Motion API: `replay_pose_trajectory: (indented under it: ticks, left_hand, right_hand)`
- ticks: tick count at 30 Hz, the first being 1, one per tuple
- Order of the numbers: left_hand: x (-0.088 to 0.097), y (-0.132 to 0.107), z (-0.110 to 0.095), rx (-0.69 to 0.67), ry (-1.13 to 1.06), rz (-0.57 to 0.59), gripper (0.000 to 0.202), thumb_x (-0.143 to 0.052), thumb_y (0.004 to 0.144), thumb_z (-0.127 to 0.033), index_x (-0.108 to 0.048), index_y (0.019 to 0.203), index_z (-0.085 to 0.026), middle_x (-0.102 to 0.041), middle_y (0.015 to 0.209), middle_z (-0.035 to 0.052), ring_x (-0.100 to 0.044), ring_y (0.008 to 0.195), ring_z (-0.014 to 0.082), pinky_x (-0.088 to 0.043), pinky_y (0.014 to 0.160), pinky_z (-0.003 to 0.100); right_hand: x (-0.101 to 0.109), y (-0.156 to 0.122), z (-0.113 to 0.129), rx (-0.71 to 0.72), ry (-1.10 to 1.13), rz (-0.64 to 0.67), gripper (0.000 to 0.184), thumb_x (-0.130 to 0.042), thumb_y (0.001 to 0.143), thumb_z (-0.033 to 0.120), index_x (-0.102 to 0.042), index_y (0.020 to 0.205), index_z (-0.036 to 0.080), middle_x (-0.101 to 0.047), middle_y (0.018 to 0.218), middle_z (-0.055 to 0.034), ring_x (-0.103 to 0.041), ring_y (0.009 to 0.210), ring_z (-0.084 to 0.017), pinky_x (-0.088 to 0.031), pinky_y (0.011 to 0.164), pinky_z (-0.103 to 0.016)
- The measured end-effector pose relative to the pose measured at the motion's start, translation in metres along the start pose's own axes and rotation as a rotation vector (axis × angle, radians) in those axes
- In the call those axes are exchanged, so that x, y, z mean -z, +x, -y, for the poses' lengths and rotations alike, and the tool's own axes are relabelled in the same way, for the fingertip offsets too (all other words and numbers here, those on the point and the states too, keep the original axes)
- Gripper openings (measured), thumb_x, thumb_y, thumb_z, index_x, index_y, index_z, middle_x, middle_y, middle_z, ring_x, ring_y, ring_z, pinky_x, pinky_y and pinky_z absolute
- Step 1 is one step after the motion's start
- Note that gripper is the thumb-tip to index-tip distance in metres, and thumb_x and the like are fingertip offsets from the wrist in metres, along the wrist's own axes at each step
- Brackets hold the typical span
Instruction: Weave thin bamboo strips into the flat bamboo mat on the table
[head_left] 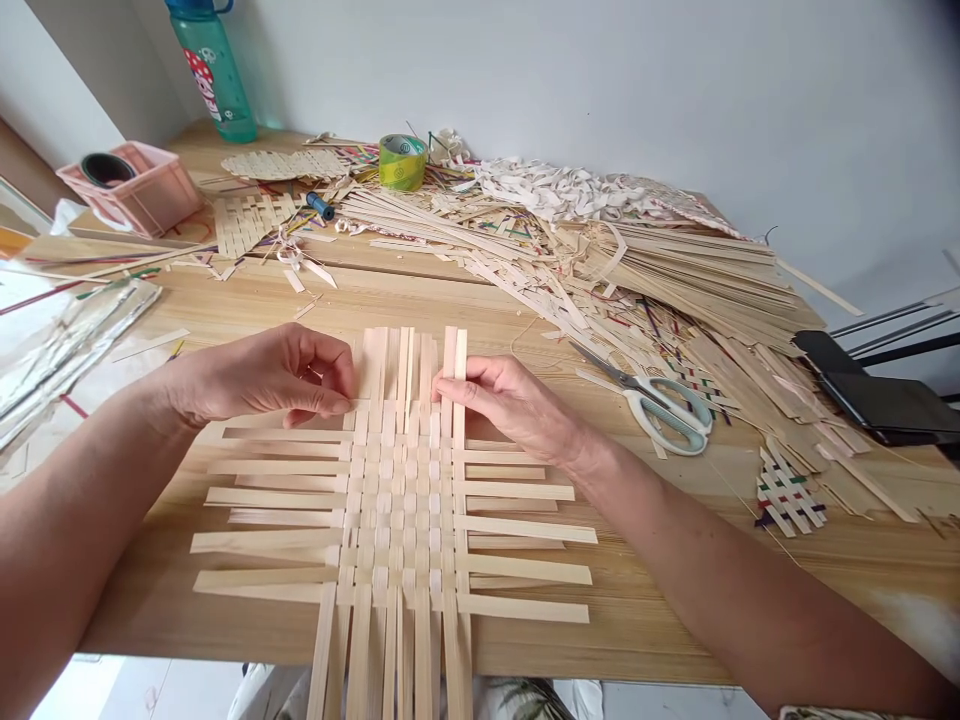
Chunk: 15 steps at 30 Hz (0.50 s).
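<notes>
Flat weave of pale bamboo strips [397, 490], checkered centre, loose ends outward, on wooden tabletop [142, 570]

- Left hand [262, 375]: fingers curled forward and down, thumb stretched beneath them
- Right hand [510, 405]: fingers extended and close together, pointing inward
- Left forearm [82, 500] and right forearm [697, 560]: bare, angling in from the lower corners
- Hands near each other, not touching
</notes>
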<state>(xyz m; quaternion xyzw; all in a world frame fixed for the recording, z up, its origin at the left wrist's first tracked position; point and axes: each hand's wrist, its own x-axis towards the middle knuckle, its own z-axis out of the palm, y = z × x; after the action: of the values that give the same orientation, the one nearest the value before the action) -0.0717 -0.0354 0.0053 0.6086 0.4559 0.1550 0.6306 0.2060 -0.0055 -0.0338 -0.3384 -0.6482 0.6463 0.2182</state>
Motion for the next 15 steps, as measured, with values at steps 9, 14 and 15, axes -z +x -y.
replay_pose_trajectory:
  ticks: [9, 14, 15]
  left_hand:
    - [0.004, 0.008, 0.015, -0.051, -0.116, 0.047, 0.014, -0.074, 0.082, -0.02, -0.065, 0.077, -0.011, -0.058, 0.061, -0.0022, -0.05, 0.046, 0.0039, -0.043, 0.044, 0.013]
    - [0.01, 0.006, 0.018, -0.09, -0.152, 0.06, 0.015, -0.076, 0.082, -0.021, -0.065, 0.078, -0.011, -0.059, 0.064, -0.0017, -0.052, 0.047, 0.0042, -0.044, 0.044, 0.013]
    - [0.01, 0.006, 0.018, -0.091, -0.154, 0.061, 0.014, -0.076, 0.082, -0.02, -0.066, 0.079, -0.011, -0.06, 0.065, -0.0016, -0.052, 0.047, 0.0045, -0.044, 0.044, 0.014]
  right_hand:
    - [-0.002, 0.004, -0.004, 0.057, 0.108, 0.003, 0.022, -0.067, 0.09, 0.038, -0.076, 0.086, 0.019, -0.07, 0.084, -0.0017, -0.059, 0.077, -0.011, -0.047, 0.074, -0.024]
    - [0.005, 0.004, 0.002, -0.012, 0.234, 0.025, 0.022, -0.076, 0.082, 0.034, -0.07, 0.094, 0.016, -0.067, 0.086, -0.0005, -0.061, 0.072, -0.009, -0.05, 0.066, -0.022]
    - [0.007, 0.004, 0.004, -0.026, 0.22, 0.039, 0.021, -0.077, 0.081, 0.032, -0.069, 0.091, 0.015, -0.067, 0.086, -0.001, -0.061, 0.072, -0.009, -0.051, 0.066, -0.022]
